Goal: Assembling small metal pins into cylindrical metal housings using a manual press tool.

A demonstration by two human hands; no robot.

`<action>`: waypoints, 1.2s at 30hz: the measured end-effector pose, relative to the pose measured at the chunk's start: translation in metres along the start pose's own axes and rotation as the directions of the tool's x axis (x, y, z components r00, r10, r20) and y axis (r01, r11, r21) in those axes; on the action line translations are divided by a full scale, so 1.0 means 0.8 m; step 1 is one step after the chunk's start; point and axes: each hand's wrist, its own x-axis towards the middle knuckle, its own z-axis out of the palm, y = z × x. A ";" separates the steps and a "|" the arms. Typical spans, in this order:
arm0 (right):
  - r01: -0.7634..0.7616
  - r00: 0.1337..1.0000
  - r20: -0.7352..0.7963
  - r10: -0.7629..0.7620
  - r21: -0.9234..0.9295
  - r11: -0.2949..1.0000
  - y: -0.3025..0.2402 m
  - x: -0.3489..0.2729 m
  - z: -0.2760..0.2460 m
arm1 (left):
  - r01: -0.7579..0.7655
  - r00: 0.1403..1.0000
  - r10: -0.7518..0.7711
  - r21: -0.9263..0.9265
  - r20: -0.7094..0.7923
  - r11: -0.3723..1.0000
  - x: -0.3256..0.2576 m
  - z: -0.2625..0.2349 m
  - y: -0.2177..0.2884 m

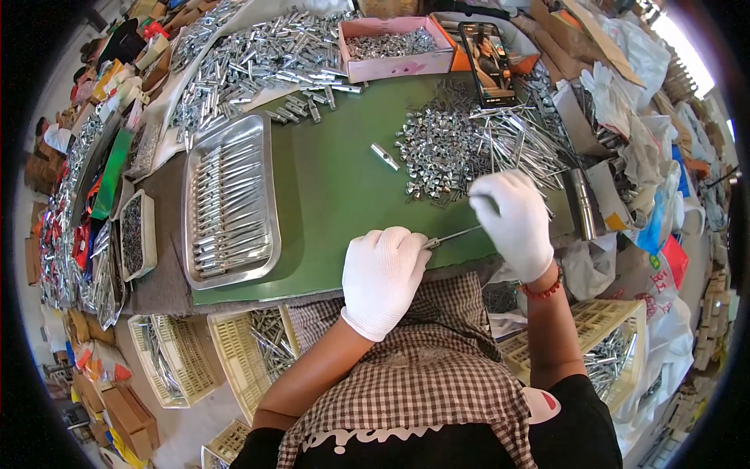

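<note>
My left hand (384, 275), in a white glove, is closed round a short silver metal sleeve (430, 244) at the green table's near edge. From that sleeve a thin metal rod (459, 234) runs right to the edge of my right hand (516, 223). That hand, also gloved and slightly blurred, has curled fingers; its grip on the rod is partly hidden. Beyond it lie a heap of small metal nuts (437, 148) and a pile of long thin rods (527, 148). A lone metal sleeve (384, 156) rests on the green mat (336, 187).
Left stands a steel tray (275, 234) with rows of assembled metal pieces. Behind are a heap of metal sleeves (266, 59), a pink box (394, 69) of small parts and a propped phone (488, 66). A metal cylinder (582, 205) stands right; plastic crates (234, 367) sit below.
</note>
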 end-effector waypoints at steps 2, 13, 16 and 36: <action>-0.001 1.000 -0.004 0.000 -0.204 0.979 0.011 0.005 0.000 | -0.006 1.000 0.006 -0.005 -0.015 1.000 0.001 0.000 -0.001; 0.081 0.987 0.119 -0.109 0.218 0.972 -0.038 -0.021 0.024 | -0.040 0.997 0.040 -0.002 -0.069 0.999 -0.002 0.001 -0.001; 0.156 0.979 0.095 -0.178 0.204 0.966 -0.043 -0.018 0.027 | -0.043 0.997 0.043 -0.006 -0.067 0.999 -0.003 -0.001 0.000; 0.205 0.953 0.212 -0.215 0.068 0.976 -0.065 -0.015 0.026 | -0.101 0.991 0.103 0.024 -0.091 0.995 -0.003 -0.006 -0.004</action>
